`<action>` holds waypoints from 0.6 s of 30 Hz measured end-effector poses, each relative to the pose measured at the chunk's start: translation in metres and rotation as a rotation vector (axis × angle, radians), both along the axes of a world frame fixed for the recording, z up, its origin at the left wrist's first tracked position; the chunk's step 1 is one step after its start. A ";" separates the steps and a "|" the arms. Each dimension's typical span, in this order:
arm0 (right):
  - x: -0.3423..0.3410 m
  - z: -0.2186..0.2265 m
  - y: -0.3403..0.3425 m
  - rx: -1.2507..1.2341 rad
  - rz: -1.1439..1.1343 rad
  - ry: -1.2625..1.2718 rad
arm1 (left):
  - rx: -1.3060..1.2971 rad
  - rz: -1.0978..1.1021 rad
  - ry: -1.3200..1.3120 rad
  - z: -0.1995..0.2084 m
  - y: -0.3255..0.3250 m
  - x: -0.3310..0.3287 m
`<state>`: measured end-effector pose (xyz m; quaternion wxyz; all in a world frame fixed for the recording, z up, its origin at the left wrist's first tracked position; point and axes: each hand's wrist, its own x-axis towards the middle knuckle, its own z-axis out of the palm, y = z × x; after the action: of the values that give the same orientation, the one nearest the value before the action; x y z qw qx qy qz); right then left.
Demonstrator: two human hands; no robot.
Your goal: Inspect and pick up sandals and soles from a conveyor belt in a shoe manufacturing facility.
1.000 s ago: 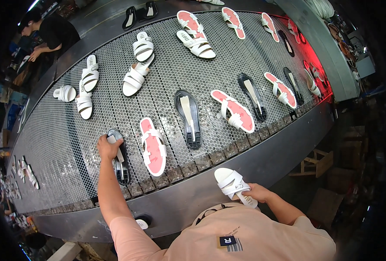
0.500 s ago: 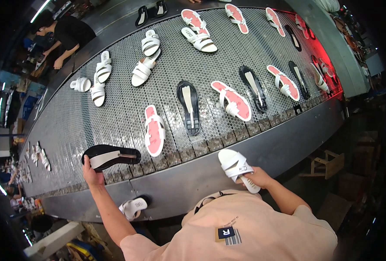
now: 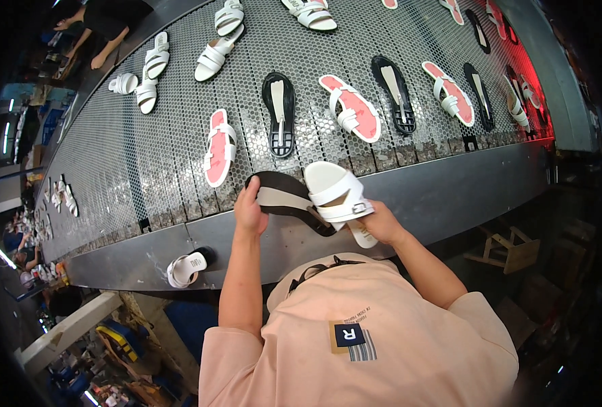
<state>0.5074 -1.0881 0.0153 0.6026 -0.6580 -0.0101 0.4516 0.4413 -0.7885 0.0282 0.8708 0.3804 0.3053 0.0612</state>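
My left hand (image 3: 250,209) grips a black shoe sole (image 3: 281,188) by its left end; a pale strip runs along its inner face. My right hand (image 3: 381,224) is closed round the heel part of a white strappy sandal (image 3: 331,192) with a buckle. Sole and sandal meet in front of my chest, above the belt's near edge, the sandal partly over the sole's right end. Just beyond them lie a white sandal with a pink underside (image 3: 219,149) and another black sole (image 3: 278,115).
The mesh conveyor belt (image 3: 172,129) carries rows of white sandals, pink-bottomed uppers (image 3: 352,108) and black soles (image 3: 394,95). One white sandal (image 3: 187,268) rests on the metal side ledge. A wooden stool (image 3: 504,247) stands at right. A person (image 3: 104,30) works across the belt at far left.
My left hand has brought the black sole rightward from over the belt, while my right hand has lifted the sandal left to meet it. The view has shifted, so the belt's things appear higher.
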 end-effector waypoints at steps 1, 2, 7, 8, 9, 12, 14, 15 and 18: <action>0.002 -0.002 0.005 0.013 0.056 0.019 | -0.038 -0.022 0.006 0.000 -0.009 0.007; 0.003 -0.003 0.011 0.029 0.116 0.037 | -0.046 -0.031 0.007 -0.001 -0.016 0.012; 0.006 -0.001 0.033 0.039 0.184 -0.007 | -0.115 -0.110 -0.130 0.002 -0.036 0.025; 0.005 -0.009 0.033 0.088 0.178 0.036 | -0.080 -0.134 -0.128 0.001 -0.038 0.026; 0.004 -0.016 0.033 0.136 0.170 0.078 | -0.082 -0.132 -0.122 -0.001 -0.039 0.026; 0.006 -0.017 0.033 0.106 0.215 0.044 | -0.129 -0.128 -0.233 -0.004 -0.041 0.023; 0.008 -0.015 0.033 0.102 0.210 0.081 | -0.053 -0.155 -0.151 -0.004 -0.042 0.025; 0.009 -0.014 0.033 0.099 0.204 0.114 | -0.053 -0.154 -0.148 -0.003 -0.043 0.026; 0.008 -0.015 0.031 0.117 0.176 0.098 | -0.041 -0.143 -0.073 -0.001 -0.049 0.031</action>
<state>0.5159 -1.0572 0.0005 0.5976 -0.5955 -0.0645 0.5330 0.4719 -0.8375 0.0274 0.8912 0.3806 0.2467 0.0064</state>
